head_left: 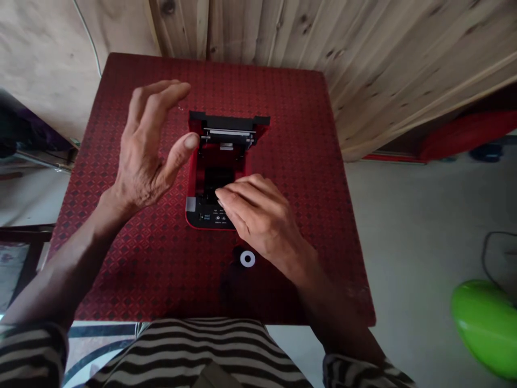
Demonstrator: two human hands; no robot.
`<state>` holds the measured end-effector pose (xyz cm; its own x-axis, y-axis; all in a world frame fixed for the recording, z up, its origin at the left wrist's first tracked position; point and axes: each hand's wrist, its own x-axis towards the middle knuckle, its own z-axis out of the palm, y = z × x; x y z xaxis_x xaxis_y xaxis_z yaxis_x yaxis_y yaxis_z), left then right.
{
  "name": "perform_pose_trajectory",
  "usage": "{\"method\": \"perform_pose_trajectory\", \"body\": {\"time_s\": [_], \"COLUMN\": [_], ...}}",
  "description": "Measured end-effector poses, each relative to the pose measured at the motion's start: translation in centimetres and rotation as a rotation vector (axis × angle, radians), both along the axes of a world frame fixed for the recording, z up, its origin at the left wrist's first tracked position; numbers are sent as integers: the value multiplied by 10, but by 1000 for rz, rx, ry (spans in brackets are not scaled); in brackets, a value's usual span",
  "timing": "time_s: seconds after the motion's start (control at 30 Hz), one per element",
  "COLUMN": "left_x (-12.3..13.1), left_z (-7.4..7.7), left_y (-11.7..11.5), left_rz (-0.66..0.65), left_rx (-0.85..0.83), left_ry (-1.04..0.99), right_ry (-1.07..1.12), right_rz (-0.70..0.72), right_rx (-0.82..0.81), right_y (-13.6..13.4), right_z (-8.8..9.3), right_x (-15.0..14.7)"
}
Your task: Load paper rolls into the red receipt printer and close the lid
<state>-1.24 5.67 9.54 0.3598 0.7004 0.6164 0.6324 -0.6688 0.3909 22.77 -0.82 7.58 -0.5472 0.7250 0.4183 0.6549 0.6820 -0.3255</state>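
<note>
Both hands work over the desk point(133, 280) in the head view, with a small red-and-black receipt printer point(220, 161) between them. Raised on the printer's left side, the left hand point(147, 151) is empty and spread, its fingers slightly curved and its thumb tip just beside the left edge of the lifted lid point(230, 123); whether they touch is unclear. Across the printer's right front, the right hand point(258, 213) has its fingers bunched together, their tips over the front of the open compartment point(218, 178); I cannot tell whether they pinch anything. That hand covers part of the button panel point(214, 216). A white paper roll point(242, 258) with a dark core sits on the desk in front of the printer, below the right hand and near its wrist.
</note>
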Motion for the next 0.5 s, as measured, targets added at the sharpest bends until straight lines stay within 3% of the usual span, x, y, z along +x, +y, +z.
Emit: {"method": "perform_pose_trajectory", "body": {"time_s": [0.1,0.27,0.5], "left_x": [9,13,13], "left_z": [-1,-9,-7], "left_y": [17,20,22], "left_rz": [-71,-152,-104], "left_rx": [-72,-29,-163], "left_ry": [17,-3,-57], "right_ry": [-7,-4,-133], "right_rz": [24,108,299], "right_rx": [0,-128,-376], "right_y": [-1,7,25], "right_z": [0,7,31], "right_x": [1,2,6]}}
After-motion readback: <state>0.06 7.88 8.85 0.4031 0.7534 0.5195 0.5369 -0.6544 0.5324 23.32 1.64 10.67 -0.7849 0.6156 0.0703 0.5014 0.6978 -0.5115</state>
